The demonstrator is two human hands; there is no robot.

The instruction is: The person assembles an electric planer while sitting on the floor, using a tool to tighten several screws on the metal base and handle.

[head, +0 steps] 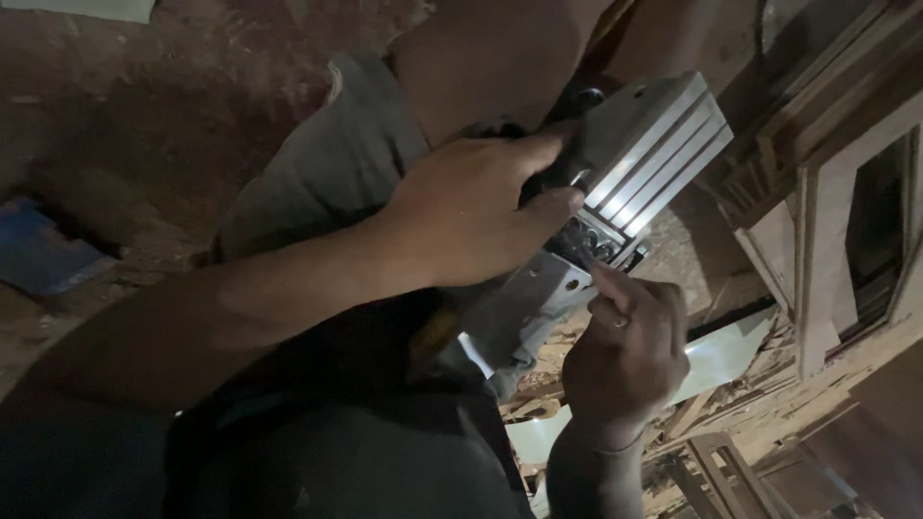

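My left hand [471, 207] grips the body of a grey electric planer [538, 298] held upside down over my lap. Its ribbed metal sole plate [654, 154] faces up and points to the upper right. Just below the planer is my right hand [630, 351], a ring on one finger. Its fingers are curled, and its index fingertip touches the planer at the gap with the cutter drum [596, 240]. Whether that hand holds some small thing is hidden.
Wooden frames [846, 221] lean at the right. Wood offcuts and shavings [731, 423] lie on the floor below them, beside a pale flat sheet [721, 356]. A blue flat object [43, 255] lies on the reddish dirt floor at the left.
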